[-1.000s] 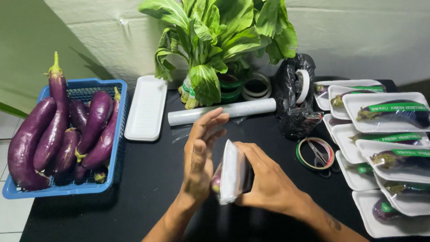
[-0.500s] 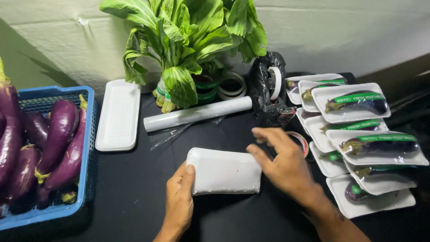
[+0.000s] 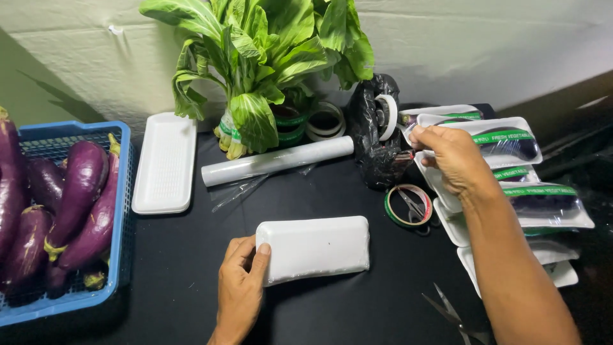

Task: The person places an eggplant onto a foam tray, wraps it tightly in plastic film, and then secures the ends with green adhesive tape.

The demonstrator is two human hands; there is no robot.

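Note:
A wrapped white foam tray point(image 3: 314, 248) lies bottom-up on the black table point(image 3: 191, 287). My left hand point(image 3: 241, 281) grips its left end, thumb on top. My right hand point(image 3: 452, 160) is stretched out to the right, its fingers curled at the rim of the top packed tray point(image 3: 504, 139) in a stack of wrapped eggplant trays with green labels. That hand is just right of a white tape roll point(image 3: 387, 117) on a black bag point(image 3: 373, 137). Whether the right fingers pinch anything is hidden.
A blue basket point(image 3: 96, 294) of purple eggplants point(image 3: 80, 185) stands at the left. An empty white foam tray point(image 3: 165, 161), a cling-film roll point(image 3: 278, 160), leafy greens point(image 3: 262, 57) and tape rolls point(image 3: 324, 121) lie behind. A green tape ring point(image 3: 408, 206) with scissors and another pair of scissors point(image 3: 453, 313) lie right.
The tray went from standing on edge between both hands to lying flat. My right hand left it and moved up right to the stack of packed trays; the left stays on the tray.

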